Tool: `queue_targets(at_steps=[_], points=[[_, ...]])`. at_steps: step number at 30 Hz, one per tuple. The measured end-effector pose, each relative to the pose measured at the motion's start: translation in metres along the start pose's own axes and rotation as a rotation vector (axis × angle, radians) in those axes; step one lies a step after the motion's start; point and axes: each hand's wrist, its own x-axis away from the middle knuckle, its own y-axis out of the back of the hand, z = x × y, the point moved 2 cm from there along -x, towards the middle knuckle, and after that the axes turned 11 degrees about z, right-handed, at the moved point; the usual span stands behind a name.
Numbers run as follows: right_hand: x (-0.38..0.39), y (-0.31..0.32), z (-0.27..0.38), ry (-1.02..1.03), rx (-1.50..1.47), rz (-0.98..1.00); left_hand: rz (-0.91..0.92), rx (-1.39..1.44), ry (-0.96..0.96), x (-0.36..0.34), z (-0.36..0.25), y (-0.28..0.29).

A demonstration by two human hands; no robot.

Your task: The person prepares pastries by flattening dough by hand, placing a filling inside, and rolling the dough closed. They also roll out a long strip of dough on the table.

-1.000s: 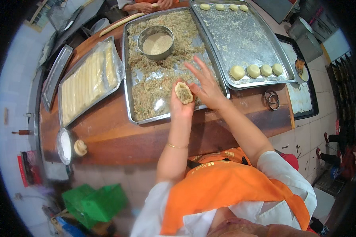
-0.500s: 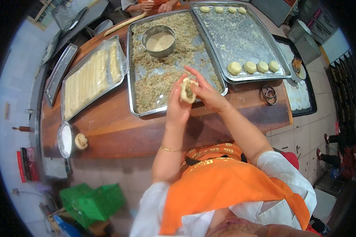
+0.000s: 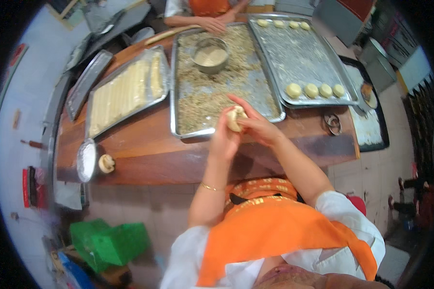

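Between my hands, above the near edge of the filling tray, is a pale filled dough bun (image 3: 236, 118). My left hand (image 3: 225, 136) wraps round it from the left, and my right hand (image 3: 259, 126) presses on its right side with the fingers bent against the dough. The bun's top looks nearly gathered together, with little filling showing. Beneath and beyond lies a large metal tray (image 3: 197, 133) of crumbly filling, with a metal bowl (image 3: 211, 67) of pale grains standing in it.
On the right, a floured tray (image 3: 301, 58) holds several round dough pieces; metal ring cutters (image 3: 332, 124) lie before it. Leftward are a plastic-covered tray of dough strips (image 3: 123, 98), a flour bowl (image 3: 87, 161) and a dough lump (image 3: 106, 164). Across the table, a co-worker's hands (image 3: 212, 24) rest near the filling.
The bun's opening, which showed green-brown filling, has been drawn mostly closed. The co-worker's hands have come down to the tray's far edge. The whole view has shifted slightly.
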Motion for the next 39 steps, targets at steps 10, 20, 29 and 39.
queue_targets(at_steps=[10, 20, 29, 39], points=[[0.019, -0.014, -0.004, -0.043, 0.361, 0.119, -0.061, -0.256, -0.074, 0.014, 0.026, 0.014], [0.027, -0.058, 0.045, 0.353, 1.377, 0.013, 0.318, -0.048, 0.053, 0.035, 0.024, -0.01], [0.025, -0.061, 0.044, 0.441, 1.354, -0.143, 0.263, -0.193, 0.009, 0.039, 0.035, -0.013], [0.026, -0.085, 0.044, 0.412, 1.434, 0.052, 0.231, -0.379, -0.124, 0.054, 0.022, -0.014]])
